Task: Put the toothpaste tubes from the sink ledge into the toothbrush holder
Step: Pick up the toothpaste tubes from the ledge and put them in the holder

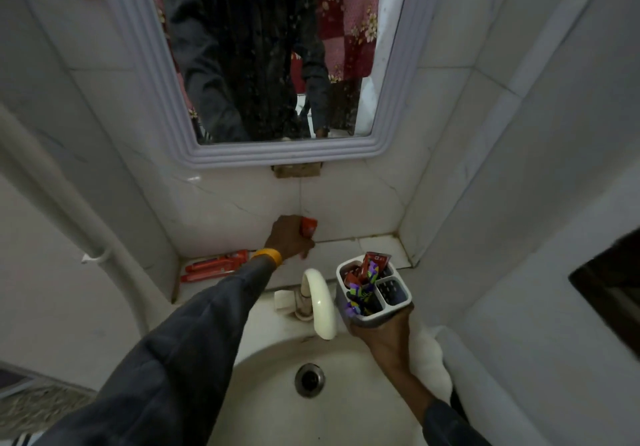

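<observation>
My left hand is over the tiled sink ledge and is closed around a red toothpaste tube, whose end sticks out above my fingers. Two more red toothpaste tubes lie flat on the ledge to the left, beside my wrist. My right hand holds the white toothbrush holder from below, above the right side of the basin. The holder has compartments; the larger ones hold a red tube and several purple-and-green toothbrushes, the small one looks empty.
A cream curved tap stands between my two hands at the back of the basin, with the drain below. A framed mirror hangs on the tiled wall above the ledge. A white pipe runs down at left.
</observation>
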The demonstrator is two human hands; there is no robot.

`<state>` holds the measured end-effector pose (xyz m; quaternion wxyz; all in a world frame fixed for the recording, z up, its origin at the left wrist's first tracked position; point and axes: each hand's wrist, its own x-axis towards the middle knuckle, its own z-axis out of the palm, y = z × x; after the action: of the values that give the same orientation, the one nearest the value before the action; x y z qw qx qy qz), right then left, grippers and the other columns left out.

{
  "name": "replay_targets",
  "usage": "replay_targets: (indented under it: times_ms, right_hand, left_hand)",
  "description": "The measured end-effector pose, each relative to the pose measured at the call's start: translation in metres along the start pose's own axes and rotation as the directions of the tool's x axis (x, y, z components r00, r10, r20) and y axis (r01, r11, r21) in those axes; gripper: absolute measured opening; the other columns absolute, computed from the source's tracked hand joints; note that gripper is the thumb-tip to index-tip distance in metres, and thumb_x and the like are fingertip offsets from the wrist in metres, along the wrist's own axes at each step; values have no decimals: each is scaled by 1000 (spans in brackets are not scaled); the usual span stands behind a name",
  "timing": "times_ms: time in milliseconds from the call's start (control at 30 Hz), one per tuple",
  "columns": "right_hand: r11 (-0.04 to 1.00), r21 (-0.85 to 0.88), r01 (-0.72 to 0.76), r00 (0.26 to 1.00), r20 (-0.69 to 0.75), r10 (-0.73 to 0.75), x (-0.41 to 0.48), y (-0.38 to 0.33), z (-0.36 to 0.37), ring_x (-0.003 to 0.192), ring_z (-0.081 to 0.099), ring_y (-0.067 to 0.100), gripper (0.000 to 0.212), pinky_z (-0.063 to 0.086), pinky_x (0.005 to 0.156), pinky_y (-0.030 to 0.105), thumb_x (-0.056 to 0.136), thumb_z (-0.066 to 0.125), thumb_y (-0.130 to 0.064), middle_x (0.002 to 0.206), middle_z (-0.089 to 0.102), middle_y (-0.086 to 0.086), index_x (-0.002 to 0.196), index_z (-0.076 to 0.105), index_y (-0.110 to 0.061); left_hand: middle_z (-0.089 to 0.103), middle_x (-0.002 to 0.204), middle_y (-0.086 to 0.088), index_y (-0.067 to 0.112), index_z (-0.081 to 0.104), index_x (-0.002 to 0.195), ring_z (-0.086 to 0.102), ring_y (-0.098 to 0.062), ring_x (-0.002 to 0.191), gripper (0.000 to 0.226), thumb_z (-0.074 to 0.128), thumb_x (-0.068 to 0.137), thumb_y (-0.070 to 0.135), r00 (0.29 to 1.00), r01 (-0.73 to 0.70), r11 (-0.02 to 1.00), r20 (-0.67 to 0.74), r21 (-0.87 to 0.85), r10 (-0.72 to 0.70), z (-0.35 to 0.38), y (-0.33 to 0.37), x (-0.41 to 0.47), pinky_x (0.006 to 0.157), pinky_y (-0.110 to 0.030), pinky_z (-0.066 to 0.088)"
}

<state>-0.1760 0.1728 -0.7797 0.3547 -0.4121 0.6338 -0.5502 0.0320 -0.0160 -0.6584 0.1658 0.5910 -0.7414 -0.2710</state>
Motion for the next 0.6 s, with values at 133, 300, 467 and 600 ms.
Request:
replay_targets:
  times_ms: [133,300,467,600]
  right_hand:
    - [1000,2,-6,1000,-7,6,4,7,5,127,77,15,118,63,96,18,53,110,2,142,74,10,153,49,-4]
    - [1000,5,-8,999,-42,8,5,-3,8,136,73,23,123,66,105,39,53,113,-25,148,71,8,156,48,-12]
    - [1000,11,-20,999,-44,20,10,12,5,141,69,23,129,64,110,55,50,115,-35,151,67,7,157,45,-16]
    - [999,32,-11,999,43,10,3,1,5,127,75,1,115,69,99,39,59,107,9,139,75,-12,153,44,-12]
  left_hand:
    - [74,80,2,14,73,74,70,-13,77,24,90,59,22,981,-157,959,78,-235,180,-24,54,-5,70,-27,59]
    - [74,83,4,12,72,82,68,-6,78,27,88,65,24,957,-272,933,38,-236,289,-10,98,-13,69,-20,56]
    - [77,84,-7,8,73,85,74,-18,77,24,84,68,19,968,-202,955,103,-216,228,14,111,-12,73,-34,63]
    - [78,81,-12,4,74,83,74,-20,72,24,86,66,16,945,-236,960,197,-148,262,8,116,-14,67,-29,61]
